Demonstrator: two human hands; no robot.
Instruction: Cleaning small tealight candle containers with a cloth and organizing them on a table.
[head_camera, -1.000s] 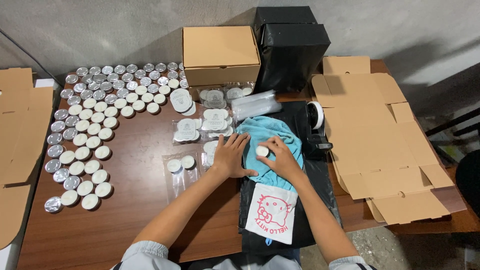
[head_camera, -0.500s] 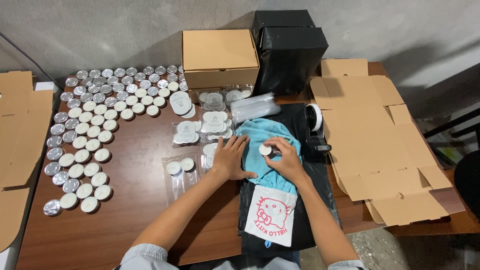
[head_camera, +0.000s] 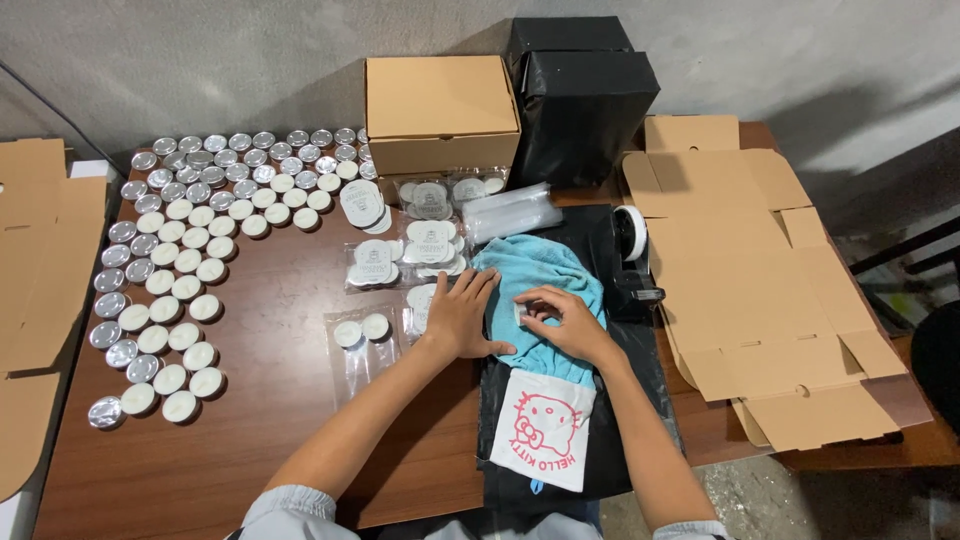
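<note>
Brown wooden table (head_camera: 280, 440), bearing rows of tealight candles (head_camera: 180, 270) at left, a closed cardboard box (head_camera: 440, 110) at the back, flat carton blanks (head_camera: 740, 270) at right. Blue cloth (head_camera: 535, 265) centre, pinned flat by the left hand (head_camera: 460, 315), fingers spread and holding nothing, apparently to steady it. Right hand (head_camera: 570, 325) pinches one small tealight (head_camera: 522, 312) on edge against the cloth, seemingly for wiping.

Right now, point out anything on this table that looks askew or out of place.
One silver tealight cup at the near-left end lies tilted and looks crumpled, unlike the neat rows of tealights. The right hand holds a tealight edge-on over the blue towel.
</note>
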